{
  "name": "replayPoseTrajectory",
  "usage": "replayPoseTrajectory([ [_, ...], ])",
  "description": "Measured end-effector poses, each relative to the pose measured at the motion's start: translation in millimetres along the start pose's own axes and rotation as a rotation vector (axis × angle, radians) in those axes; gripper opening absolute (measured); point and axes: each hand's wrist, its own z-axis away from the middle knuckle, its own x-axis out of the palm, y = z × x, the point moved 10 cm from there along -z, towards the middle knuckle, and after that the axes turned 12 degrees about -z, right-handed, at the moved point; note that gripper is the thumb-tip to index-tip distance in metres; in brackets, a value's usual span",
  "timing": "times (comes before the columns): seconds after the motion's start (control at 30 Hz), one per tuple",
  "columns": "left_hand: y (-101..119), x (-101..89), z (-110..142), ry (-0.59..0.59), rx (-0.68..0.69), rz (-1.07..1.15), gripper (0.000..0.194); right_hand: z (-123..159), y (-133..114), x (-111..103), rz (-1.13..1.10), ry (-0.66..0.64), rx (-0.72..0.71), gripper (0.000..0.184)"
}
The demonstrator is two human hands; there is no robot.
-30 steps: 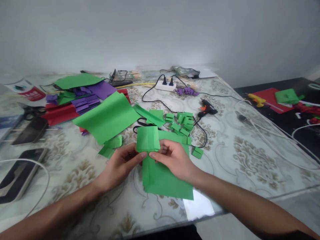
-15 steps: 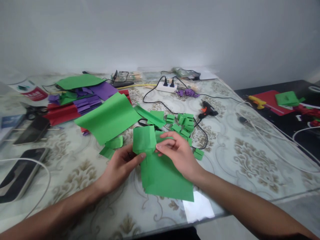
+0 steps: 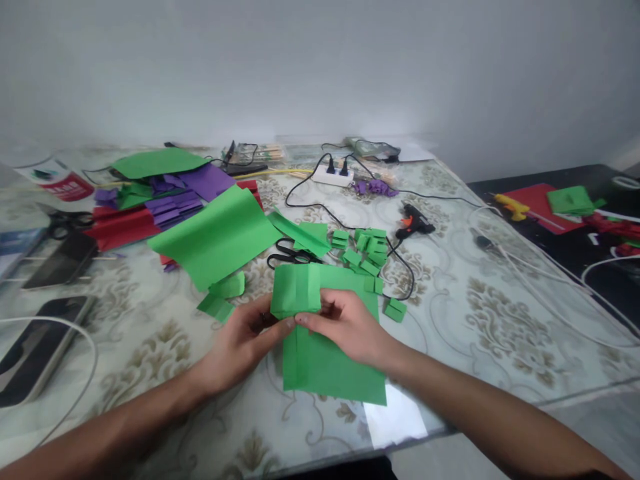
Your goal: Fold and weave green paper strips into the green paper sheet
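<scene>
A small piece of folded green paper (image 3: 296, 288) is held just above the table, pinched from both sides. My left hand (image 3: 247, 337) is closed on its left lower edge, thumb in front and fingers behind. My right hand (image 3: 350, 327) grips the right lower edge, its thumb close to the left thumb. Under the hands lies a larger green sheet (image 3: 340, 373). Black-handled scissors (image 3: 290, 255) rest just beyond the folded paper, their blades partly covered by green paper. Several small folded green pieces (image 3: 370, 247) lie in a group to the right of the scissors.
A curled green sheet (image 3: 215, 237) lies over red and purple paper at left. Behind stands a white power strip (image 3: 333, 175); a black glue gun (image 3: 415, 221) with its cord is at right. Phones (image 3: 43, 347), more scissors (image 3: 63, 220) and a white cable line the left side.
My right hand has come down to the folded paper's lower edge, near the left thumb. The folded paper has shifted slightly right and tilted, uncovering the scissors' handles.
</scene>
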Motion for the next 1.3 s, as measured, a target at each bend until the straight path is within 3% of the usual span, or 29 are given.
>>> replayPoseTrajectory([
  [0.33, 0.2, -12.3, -2.5, 0.066, -0.001, -0.094, 0.035, -4.0, 4.3, -4.1, -0.026, 0.003, 0.050, 0.049],
  [0.63, -2.0, 3.2, -4.8, -0.080, 0.000, -0.070, 0.036, -2.7, 8.3, 0.3, 0.011, -0.033, 0.074, 0.049],
  [0.97, 9.0, -6.4, -3.6, -0.003, 0.120, -0.239, 0.038, -3.4, 18.5, 2.1, -0.078, -0.054, 0.147, 0.048],
  [1.3, -17.1, -5.0, -2.2, 0.074, 0.082, -0.269, 0.050, -7.3, 20.7, -0.3, -0.081, -0.037, 0.167, 0.050],
])
